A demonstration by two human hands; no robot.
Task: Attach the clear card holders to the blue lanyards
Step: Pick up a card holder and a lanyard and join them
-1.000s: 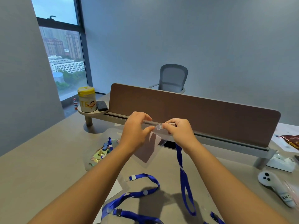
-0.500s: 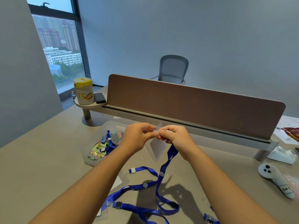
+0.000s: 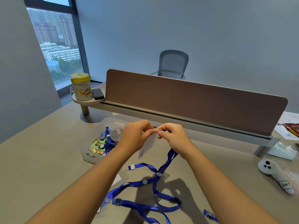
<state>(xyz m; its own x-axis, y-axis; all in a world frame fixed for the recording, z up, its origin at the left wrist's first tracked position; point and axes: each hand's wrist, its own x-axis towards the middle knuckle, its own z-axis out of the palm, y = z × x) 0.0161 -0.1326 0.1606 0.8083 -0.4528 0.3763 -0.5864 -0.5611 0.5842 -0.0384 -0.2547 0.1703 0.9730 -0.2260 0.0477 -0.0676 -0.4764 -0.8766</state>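
While raised together, both hands [image 3: 137, 135] pinch the card holder [image 3: 148, 147].

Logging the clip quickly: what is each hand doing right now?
Left hand: closed, pinching the clear plastic card holder.
Right hand: closed on the blue fabric lanyard.

Lanyards [image 3: 145, 181] on table [image 3: 40, 159]
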